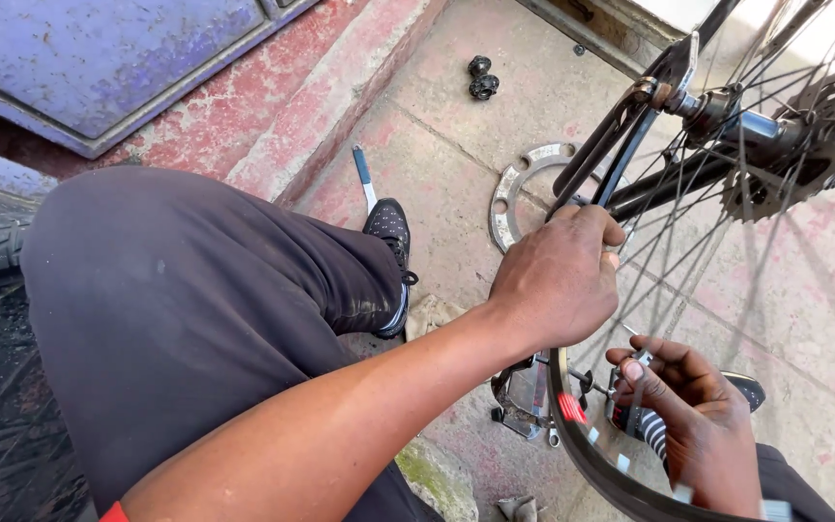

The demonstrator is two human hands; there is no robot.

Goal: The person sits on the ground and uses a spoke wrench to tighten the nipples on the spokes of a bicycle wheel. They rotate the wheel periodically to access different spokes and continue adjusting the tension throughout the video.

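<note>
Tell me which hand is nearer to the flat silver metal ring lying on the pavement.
Left. The left hand grips the bike frame just beside the flat silver metal ring, while the right hand works lower down among the spokes near the wheel rim.

No packages, signs or screens are showing anywhere in the view. Nothing is bearing a clear label either; small white patches on the wheel rim (599, 462) are too blurred to tell.

Metal ring (514, 193) flat on paving; black nuts (481, 79) beyond; blue-handled tool (365, 179) beside shoe (388, 232).
</note>
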